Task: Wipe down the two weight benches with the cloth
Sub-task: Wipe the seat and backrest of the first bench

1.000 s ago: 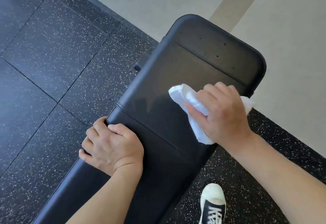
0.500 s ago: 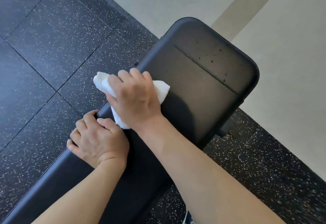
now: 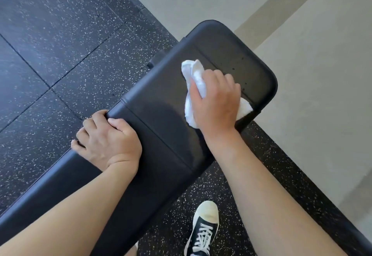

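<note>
Head view looks down on speckled black rubber floor tiles [image 3: 60, 54] meeting a pale floor [image 3: 312, 94], with a black padded weight bench [image 3: 161, 104] running diagonally across them. The left hand [image 3: 108, 143] grips the bench's left edge, fingers curled over its side. The right hand [image 3: 215, 102] presses a crumpled white cloth [image 3: 193, 72] onto the pad near the bench's far end, fingers curled round it. A black-and-white sneaker [image 3: 203, 233] stands on the tiles beside the bench.
</note>
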`<state>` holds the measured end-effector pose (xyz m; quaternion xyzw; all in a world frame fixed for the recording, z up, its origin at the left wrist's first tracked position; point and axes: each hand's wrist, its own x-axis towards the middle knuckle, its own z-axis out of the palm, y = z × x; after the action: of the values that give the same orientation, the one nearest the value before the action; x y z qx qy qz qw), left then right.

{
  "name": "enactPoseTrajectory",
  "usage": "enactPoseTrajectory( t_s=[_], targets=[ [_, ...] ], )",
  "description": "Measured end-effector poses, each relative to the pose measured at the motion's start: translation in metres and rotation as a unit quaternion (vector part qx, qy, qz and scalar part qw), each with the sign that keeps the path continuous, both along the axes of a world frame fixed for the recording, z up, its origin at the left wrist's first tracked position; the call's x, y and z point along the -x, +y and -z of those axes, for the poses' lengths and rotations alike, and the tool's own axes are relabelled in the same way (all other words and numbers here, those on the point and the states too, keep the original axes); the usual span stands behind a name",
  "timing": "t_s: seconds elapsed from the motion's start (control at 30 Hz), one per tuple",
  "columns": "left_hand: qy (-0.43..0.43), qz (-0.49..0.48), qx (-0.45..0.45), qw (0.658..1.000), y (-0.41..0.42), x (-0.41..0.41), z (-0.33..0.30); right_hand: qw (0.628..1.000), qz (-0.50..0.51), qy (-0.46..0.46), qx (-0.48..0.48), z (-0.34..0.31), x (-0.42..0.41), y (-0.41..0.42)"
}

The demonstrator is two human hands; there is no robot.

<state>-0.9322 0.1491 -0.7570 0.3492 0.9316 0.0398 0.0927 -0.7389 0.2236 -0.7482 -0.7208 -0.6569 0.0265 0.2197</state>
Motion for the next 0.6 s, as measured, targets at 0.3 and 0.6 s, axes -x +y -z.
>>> enactPoseTrajectory(
  t_s=[0.3,0.6],
  targets=[
    [-0.042,0.008,0.021,0.999,0.002,0.001,-0.008,0.979,-0.203,0.007,0.016,-0.010,0.082,-0.020],
    [-0.178,0.192,0.074,0.962,0.032,0.063,-0.018,0.994,-0.071,-0.063,0.050,-0.005,-0.056,-0.034]
  ],
)
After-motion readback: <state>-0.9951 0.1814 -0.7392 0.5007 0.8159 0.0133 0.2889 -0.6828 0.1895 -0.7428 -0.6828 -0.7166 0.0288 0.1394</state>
